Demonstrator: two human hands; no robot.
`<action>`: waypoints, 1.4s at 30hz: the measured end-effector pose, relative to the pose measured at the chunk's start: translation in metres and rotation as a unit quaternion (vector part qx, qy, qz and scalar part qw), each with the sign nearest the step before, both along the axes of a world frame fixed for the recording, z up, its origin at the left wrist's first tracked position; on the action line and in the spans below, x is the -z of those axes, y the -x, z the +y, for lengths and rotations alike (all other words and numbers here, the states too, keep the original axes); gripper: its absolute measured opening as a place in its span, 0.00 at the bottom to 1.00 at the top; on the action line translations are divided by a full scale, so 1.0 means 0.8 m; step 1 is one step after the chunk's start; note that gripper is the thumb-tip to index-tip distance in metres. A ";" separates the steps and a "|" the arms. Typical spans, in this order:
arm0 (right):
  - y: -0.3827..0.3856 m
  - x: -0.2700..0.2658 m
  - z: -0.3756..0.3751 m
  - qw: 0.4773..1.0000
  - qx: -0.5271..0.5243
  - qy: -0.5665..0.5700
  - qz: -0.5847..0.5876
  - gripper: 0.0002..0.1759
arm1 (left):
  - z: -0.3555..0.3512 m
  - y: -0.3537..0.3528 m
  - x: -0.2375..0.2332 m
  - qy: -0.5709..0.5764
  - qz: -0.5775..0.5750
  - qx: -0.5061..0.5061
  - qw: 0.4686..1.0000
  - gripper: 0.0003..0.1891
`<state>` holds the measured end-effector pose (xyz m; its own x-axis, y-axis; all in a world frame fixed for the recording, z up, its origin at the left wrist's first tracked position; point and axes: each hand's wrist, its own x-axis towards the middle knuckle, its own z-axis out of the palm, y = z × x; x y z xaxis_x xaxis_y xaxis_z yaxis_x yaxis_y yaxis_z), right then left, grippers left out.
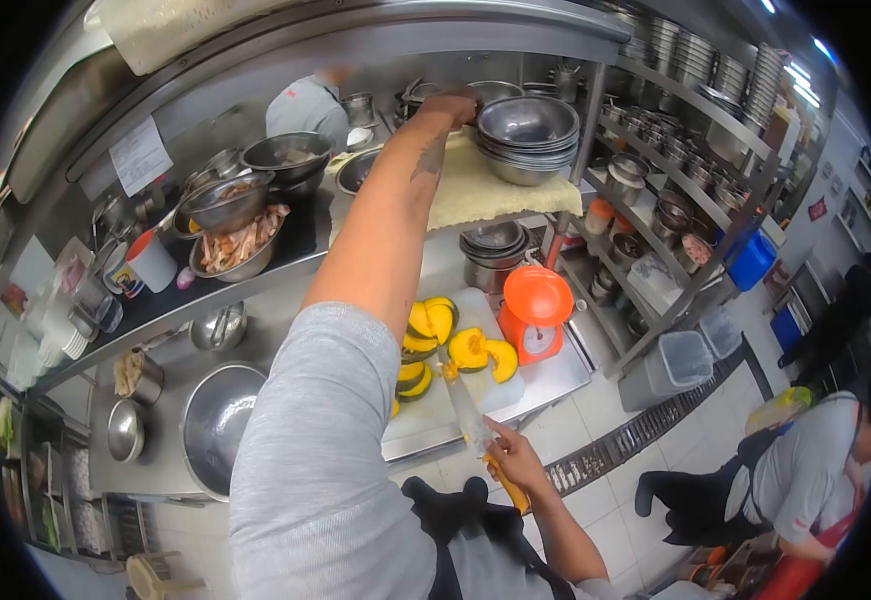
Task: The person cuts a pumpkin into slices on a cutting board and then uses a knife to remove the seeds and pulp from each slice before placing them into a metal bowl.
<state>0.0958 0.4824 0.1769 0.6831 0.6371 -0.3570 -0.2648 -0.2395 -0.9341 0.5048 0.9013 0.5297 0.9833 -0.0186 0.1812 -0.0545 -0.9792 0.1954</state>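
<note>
My right hand (515,458) is wrapped round the yellow handle of a kitchen knife (465,408). Bits of yellow flesh cling to its blade, which points over a white cutting board (430,415). On the board lie cut pumpkin wedges (468,349) with dark green rind and yellow flesh. Up at the shelf, my left hand (453,104) is at the end of my stretched arm, beside a stack of metal bowls (528,130). Its fingers are too small and partly hidden to show whether they grip anything. An orange kitchen scale (537,310) stands at the board's far right corner.
A large metal bowl (223,425) rests on the steel counter to the left. Above it, the shelf carries a bowl of meat pieces (240,250) and a white mug (151,262). Metal racks (690,190) hold cookware at right. A co-worker (805,470) bends at lower right.
</note>
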 end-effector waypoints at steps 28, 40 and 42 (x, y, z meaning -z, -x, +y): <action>-0.067 -0.022 0.063 0.982 -0.068 0.084 -0.155 0.30 | 0.014 0.667 0.478 0.186 -0.303 -0.293 0.888 0.03; -0.040 -0.092 0.311 0.882 -0.383 0.158 -0.223 0.31 | -0.026 0.717 0.512 0.291 -0.243 -0.403 0.833 0.22; -0.042 -0.090 0.354 0.866 -0.399 0.184 -0.237 0.32 | -0.018 0.698 0.515 0.161 -0.304 -0.312 0.886 0.27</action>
